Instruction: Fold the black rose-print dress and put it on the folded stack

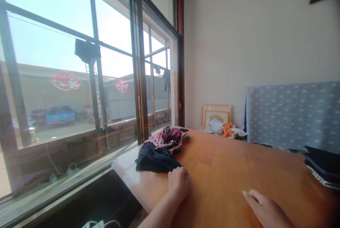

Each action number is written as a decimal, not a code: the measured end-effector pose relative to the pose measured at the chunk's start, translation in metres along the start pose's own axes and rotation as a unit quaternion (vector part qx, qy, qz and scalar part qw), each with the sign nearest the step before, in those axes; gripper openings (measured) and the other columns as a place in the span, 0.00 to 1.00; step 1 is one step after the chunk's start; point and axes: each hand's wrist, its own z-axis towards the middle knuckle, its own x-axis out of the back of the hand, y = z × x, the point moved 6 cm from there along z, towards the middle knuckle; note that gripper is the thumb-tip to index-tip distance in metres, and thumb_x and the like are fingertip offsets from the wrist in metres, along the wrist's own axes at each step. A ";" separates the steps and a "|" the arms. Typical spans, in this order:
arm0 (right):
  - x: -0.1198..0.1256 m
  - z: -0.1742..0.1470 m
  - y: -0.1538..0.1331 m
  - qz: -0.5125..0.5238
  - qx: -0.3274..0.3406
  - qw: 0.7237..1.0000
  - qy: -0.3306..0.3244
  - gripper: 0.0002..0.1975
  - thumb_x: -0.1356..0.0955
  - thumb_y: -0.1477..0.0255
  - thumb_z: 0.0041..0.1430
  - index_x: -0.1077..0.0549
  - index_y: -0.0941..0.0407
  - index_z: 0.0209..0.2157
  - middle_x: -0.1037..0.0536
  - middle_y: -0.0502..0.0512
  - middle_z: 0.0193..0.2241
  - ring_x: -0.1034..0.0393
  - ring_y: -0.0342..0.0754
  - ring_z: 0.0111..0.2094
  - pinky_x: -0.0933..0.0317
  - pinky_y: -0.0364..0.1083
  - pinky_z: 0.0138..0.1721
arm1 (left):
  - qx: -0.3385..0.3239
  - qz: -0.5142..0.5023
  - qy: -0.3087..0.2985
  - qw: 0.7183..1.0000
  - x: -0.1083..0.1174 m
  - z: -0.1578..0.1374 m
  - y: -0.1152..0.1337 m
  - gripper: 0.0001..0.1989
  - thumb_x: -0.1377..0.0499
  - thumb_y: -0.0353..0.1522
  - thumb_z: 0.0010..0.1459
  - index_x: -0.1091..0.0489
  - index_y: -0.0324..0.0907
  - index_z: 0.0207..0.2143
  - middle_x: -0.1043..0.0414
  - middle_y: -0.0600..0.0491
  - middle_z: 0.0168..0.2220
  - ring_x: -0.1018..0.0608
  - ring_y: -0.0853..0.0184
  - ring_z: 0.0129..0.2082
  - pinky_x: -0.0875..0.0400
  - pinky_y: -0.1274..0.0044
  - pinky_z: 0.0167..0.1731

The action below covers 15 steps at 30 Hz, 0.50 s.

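Observation:
A dark, crumpled black garment (156, 159) lies near the table's left edge, with a red, white and black patterned cloth (159, 141) heaped behind it. My left hand (179, 182) is closed at the black garment's near right corner, its curled fingers gripping the fabric. Over the wooden table (220, 164), to the right of that, my right hand (261, 206) holds nothing. Its thumb and a finger stick out towards the left, and its other fingers are mostly hidden.
Folded dark clothes (324, 164) lie at the table's right edge. Behind the table are a light wooden frame (216, 109), a pile of papers and orange stuff (228, 128), and a grey-blue patterned cloth cover (289, 114). A large window (114, 79) borders the left side.

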 end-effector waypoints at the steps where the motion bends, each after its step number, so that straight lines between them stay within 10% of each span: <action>1: 0.000 -0.001 -0.001 0.001 0.000 1.000 0.007 0.21 0.39 0.51 0.56 0.37 0.51 0.19 0.33 0.51 0.16 0.36 0.51 0.23 0.45 0.46 0.29 | -0.038 -0.035 -0.023 0.998 -0.010 -0.008 0.017 0.10 0.45 0.29 0.56 0.25 0.46 0.37 0.23 0.50 0.43 0.25 0.59 0.46 0.37 0.71 0.45; 9: -0.004 0.002 -0.004 0.033 0.013 0.999 -0.036 0.24 0.40 0.48 0.57 0.32 0.53 0.21 0.30 0.50 0.19 0.34 0.49 0.26 0.43 0.44 0.29 | -0.308 -0.239 -0.240 0.889 -0.076 -0.088 0.143 0.10 0.41 0.36 0.56 0.20 0.47 0.37 0.21 0.52 0.36 0.22 0.61 0.39 0.32 0.73 0.44; 12: -0.009 -0.002 -0.016 0.070 0.023 0.994 -0.076 0.25 0.39 0.47 0.56 0.26 0.53 0.26 0.26 0.51 0.22 0.32 0.50 0.28 0.40 0.44 0.31 | -0.332 -0.297 -0.337 0.830 -0.090 -0.111 0.164 0.11 0.41 0.39 0.58 0.21 0.45 0.37 0.22 0.53 0.32 0.23 0.65 0.33 0.30 0.77 0.37; 15: -0.016 -0.011 -0.030 0.087 0.026 0.991 -0.102 0.21 0.34 0.51 0.51 0.22 0.54 0.31 0.23 0.50 0.24 0.30 0.50 0.29 0.39 0.44 0.32 | -0.308 -0.332 -0.321 0.832 -0.082 -0.115 0.165 0.12 0.43 0.38 0.61 0.22 0.42 0.37 0.23 0.54 0.32 0.24 0.68 0.31 0.31 0.79 0.34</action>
